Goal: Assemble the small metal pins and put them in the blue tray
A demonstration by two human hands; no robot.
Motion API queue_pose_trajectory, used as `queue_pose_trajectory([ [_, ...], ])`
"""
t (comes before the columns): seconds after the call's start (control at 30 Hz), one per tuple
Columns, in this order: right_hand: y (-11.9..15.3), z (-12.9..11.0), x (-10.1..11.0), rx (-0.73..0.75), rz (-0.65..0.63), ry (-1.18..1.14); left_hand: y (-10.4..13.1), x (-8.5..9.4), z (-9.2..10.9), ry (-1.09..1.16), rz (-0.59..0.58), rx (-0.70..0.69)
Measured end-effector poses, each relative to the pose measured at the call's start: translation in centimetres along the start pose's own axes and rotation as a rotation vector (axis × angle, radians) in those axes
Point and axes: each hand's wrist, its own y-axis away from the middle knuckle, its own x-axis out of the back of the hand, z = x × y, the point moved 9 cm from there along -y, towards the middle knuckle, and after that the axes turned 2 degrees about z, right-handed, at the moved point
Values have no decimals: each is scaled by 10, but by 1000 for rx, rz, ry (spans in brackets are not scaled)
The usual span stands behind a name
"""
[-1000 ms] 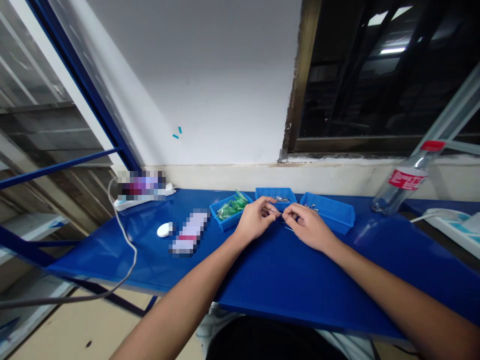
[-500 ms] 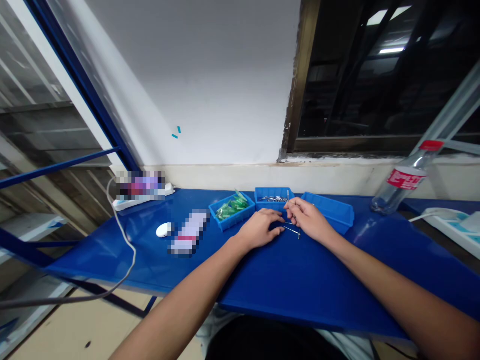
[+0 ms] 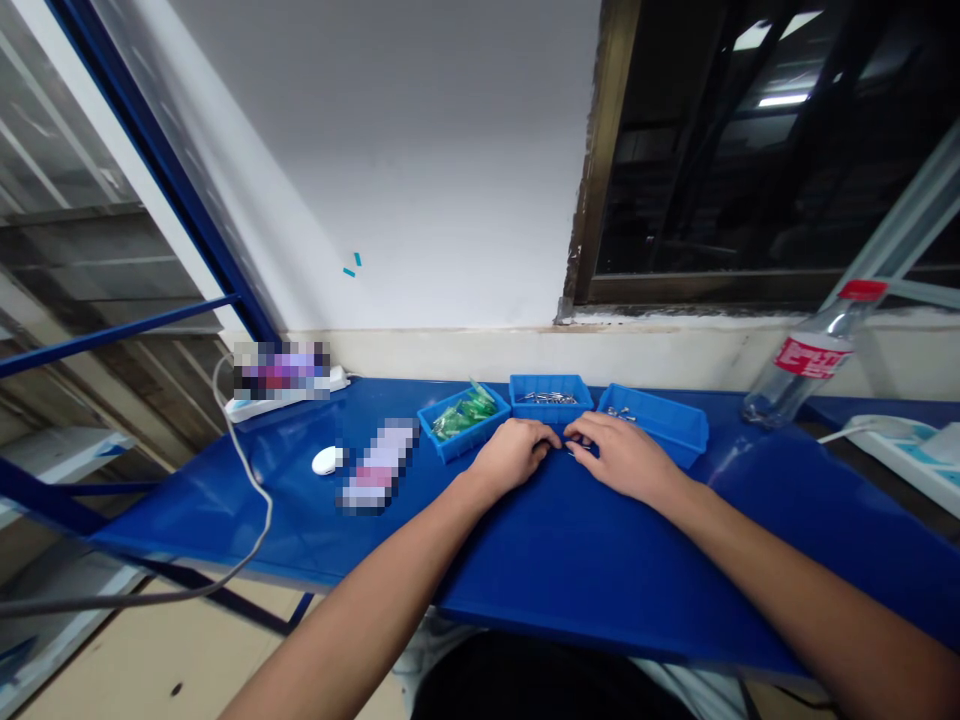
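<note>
My left hand [image 3: 517, 448] rests on the blue table with its fingers curled together; whatever it pinches is hidden. Close beside it, my right hand [image 3: 621, 455] is closed, thumb and fingers bent around a thin shiny metal pin [image 3: 576, 451], mostly covered by the hand. Behind the hands, a blue tray [image 3: 551, 411] contains several metal pins. Another blue tray [image 3: 679, 422] at the right has a few small metal pieces [image 3: 621, 413] in it, partly behind my right hand. Left of these, a third blue tray [image 3: 466, 437] holds green plastic packets [image 3: 469, 410].
A clear bottle with a red cap [image 3: 806, 360] stands at the right by the wall. A blurred flat item [image 3: 380, 465] and a white round object [image 3: 326, 460] lie at the left. Power strips [image 3: 289, 397] and a cable [image 3: 259, 500] are near the table's ends.
My right hand has come down from the middle tray's front edge, where it held an upright metal pin. A pin lying between the hands is now largely covered. My left fingers have curled in.
</note>
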Motion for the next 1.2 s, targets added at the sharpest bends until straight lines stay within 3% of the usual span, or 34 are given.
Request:
queue_pose_trajectory([
  [0.33,2,-2,-12,18,-129,142,-1,2,1,-16,9,28],
  [0.5,1,-5,-5,3,-48,34,1,8,3,18,53,68],
  [0.63,-1,-4,9,-38,92,-92,2,14,3,84,83,141],
  [0.77,-1,-3,21,-117,211,-332,1,16,8,149,83,130],
  [0.9,0,2,20,-239,210,-493,-1,20,10,208,105,119],
  [1.2,0,4,14,-236,202,-428,-1,28,4,172,186,168],
])
